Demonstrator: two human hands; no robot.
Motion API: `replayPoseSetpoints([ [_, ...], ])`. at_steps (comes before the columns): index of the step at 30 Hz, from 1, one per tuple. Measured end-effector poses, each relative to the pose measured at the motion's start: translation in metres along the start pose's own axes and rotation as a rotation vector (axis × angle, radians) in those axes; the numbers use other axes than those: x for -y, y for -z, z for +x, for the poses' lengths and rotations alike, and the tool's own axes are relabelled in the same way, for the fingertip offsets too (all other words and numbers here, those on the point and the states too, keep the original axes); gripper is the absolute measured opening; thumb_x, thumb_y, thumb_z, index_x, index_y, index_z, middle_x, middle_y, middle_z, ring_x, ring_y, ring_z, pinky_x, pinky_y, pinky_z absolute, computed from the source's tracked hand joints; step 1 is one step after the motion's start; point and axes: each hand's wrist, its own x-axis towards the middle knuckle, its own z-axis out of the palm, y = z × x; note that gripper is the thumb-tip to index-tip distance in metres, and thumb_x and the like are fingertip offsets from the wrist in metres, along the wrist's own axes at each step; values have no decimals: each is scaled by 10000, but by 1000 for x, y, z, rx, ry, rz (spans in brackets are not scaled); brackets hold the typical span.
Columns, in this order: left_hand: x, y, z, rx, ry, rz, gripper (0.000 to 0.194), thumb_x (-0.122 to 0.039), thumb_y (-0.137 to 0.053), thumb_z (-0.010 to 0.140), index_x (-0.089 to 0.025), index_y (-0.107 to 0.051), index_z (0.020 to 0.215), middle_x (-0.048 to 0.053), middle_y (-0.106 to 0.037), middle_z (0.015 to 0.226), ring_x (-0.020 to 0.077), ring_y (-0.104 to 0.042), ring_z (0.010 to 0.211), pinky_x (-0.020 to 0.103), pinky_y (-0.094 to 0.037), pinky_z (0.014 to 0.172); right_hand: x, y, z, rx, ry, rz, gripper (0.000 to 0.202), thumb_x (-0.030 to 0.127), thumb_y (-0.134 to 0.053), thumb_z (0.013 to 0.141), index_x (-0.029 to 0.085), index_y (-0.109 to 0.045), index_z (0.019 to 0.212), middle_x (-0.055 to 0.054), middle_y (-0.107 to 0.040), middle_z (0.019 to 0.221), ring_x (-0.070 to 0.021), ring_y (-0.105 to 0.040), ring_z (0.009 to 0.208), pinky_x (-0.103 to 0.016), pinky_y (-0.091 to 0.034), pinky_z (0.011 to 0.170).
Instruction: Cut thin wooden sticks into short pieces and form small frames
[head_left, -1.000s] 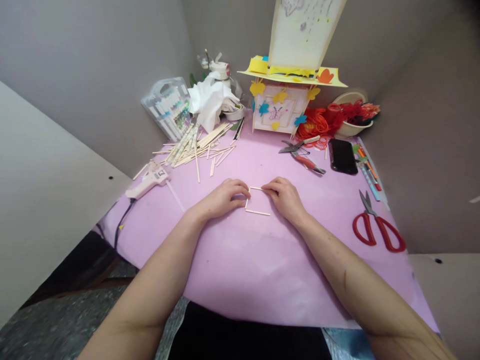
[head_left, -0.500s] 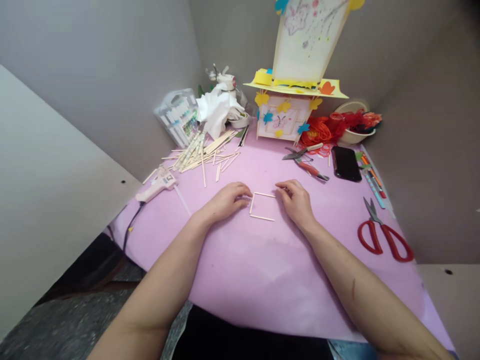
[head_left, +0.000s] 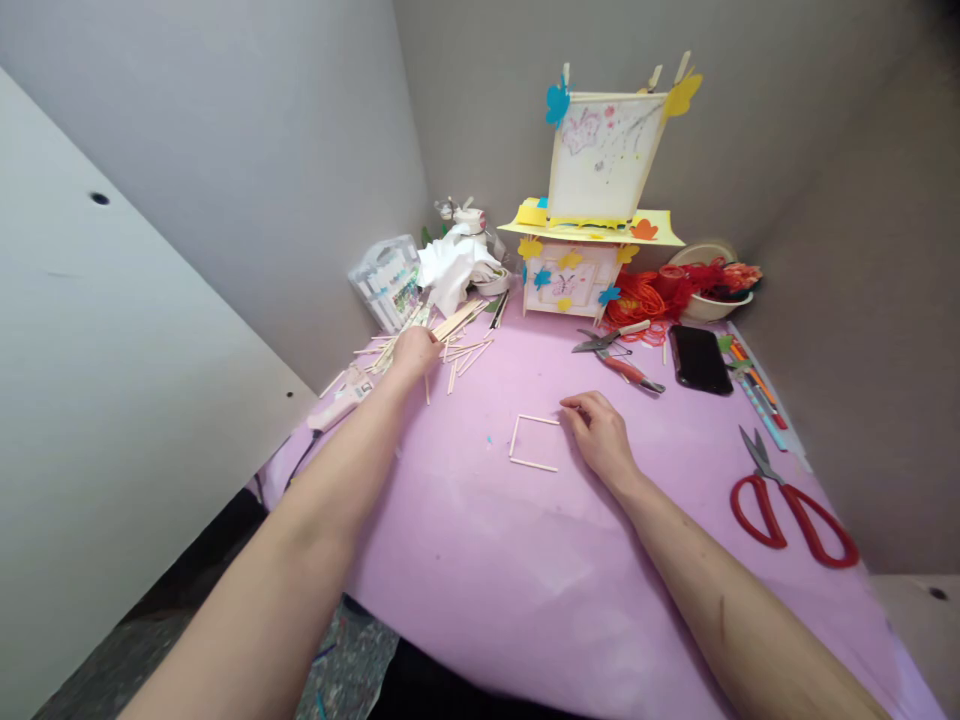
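Note:
Three thin pale sticks (head_left: 514, 438) lie on the pink table cover (head_left: 480, 570), joined in a square shape whose right side is open. Just right of them rests my right hand (head_left: 598, 428), its fingers curled together near the upper stick's end; whether anything is between them is too small to tell. My left hand (head_left: 417, 352) reaches over the pile of loose wooden sticks (head_left: 469, 350) at the back left. Its fingertips are bent down at the sticks, and what they grip, if anything, is hidden.
A glue gun (head_left: 346, 398) lies left, partly behind my left forearm. Pliers (head_left: 619, 362), a black phone (head_left: 700, 358), pens (head_left: 757, 385) and red-handled scissors (head_left: 780, 500) lie right. Behind stand a decorated paper lantern (head_left: 570, 280), red yarn (head_left: 637, 300) and a marker case (head_left: 386, 280).
My left hand has left the stick frame and moved up and left to the stick pile. My right hand stays beside the frame. The camera view has tilted up.

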Motion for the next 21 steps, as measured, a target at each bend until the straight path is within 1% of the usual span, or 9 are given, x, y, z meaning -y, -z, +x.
replayPoseSetpoints([
  [3, -9, -13, 12, 11, 15, 15, 233, -291, -599, 732, -107, -715, 816, 170, -702, 887, 281, -636, 870, 323, -463, 774, 0, 1, 0, 2, 2, 2, 152, 210, -510, 842, 174, -655, 874, -64, -621, 889, -193, -574, 834, -327, -443, 783],
  [6, -13, -24, 16, 15, 38, 6, 217, -248, -627, 698, -81, -699, 816, 211, -686, 927, 323, -626, 914, 357, -459, 795, -1, 2, 0, 3, 7, 2, 149, 199, -509, 838, 175, -653, 868, -62, -620, 884, -189, -573, 827, -322, -443, 782],
  [8, -14, -26, 16, 16, 54, -25, 172, -201, -628, 679, -83, -689, 789, 214, -682, 920, 333, -620, 928, 368, -453, 805, -1, 2, 0, 5, 8, 2, 147, 198, -509, 837, 176, -651, 865, -61, -621, 884, -188, -572, 824, -322, -443, 784],
  [10, -14, -22, 15, 18, 69, -77, 113, -169, -619, 670, -96, -675, 735, 195, -684, 857, 323, -622, 905, 365, -449, 797, -1, 1, -1, 8, 10, -2, 146, 199, -509, 835, 179, -651, 864, -60, -623, 885, -189, -573, 827, -324, -442, 787],
  [12, -13, -15, 11, 27, 81, -155, 69, -159, -602, 676, -115, -655, 676, 153, -675, 751, 289, -628, 832, 343, -452, 754, -1, 1, -1, 9, 12, -8, 149, 194, -506, 833, 183, -651, 865, -59, -625, 887, -192, -573, 834, -327, -440, 792],
  [14, -12, -6, 5, 47, 89, -262, 79, -174, -586, 695, -132, -637, 650, 98, -648, 653, 234, -617, 720, 302, -453, 673, -1, 0, -1, 9, 13, -12, 152, 189, -504, 829, 184, -651, 866, -59, -626, 887, -193, -574, 833, -328, -440, 791],
  [16, -11, 2, -2, 84, 91, -393, 108, -212, -574, 727, -144, -626, 661, 52, -619, 600, 171, -578, 602, 256, -436, 584, -1, 0, -1, 8, 14, -10, 153, 188, -502, 826, 182, -650, 865, -61, -627, 886, -192, -573, 829, -329, -441, 788],
  [18, -10, 7, -10, 129, 83, -537, 139, -254, -561, 766, -150, -618, 693, 28, -613, 607, 114, -533, 527, 216, -421, 533, -1, 1, -1, 3, 13, -8, 156, 190, -502, 823, 178, -651, 868, -64, -629, 887, -194, -574, 827, -330, -442, 787],
  [21, -12, 12, -27, 173, 57, -719, 157, -289, -561, 803, -150, -602, 742, 28, -634, 694, 65, -520, 527, 181, -438, 555, -2, 1, -1, -9, 6, 2, 166, 196, -497, 820, 176, -654, 874, -70, -632, 886, -198, -576, 825, -334, -444, 784],
])
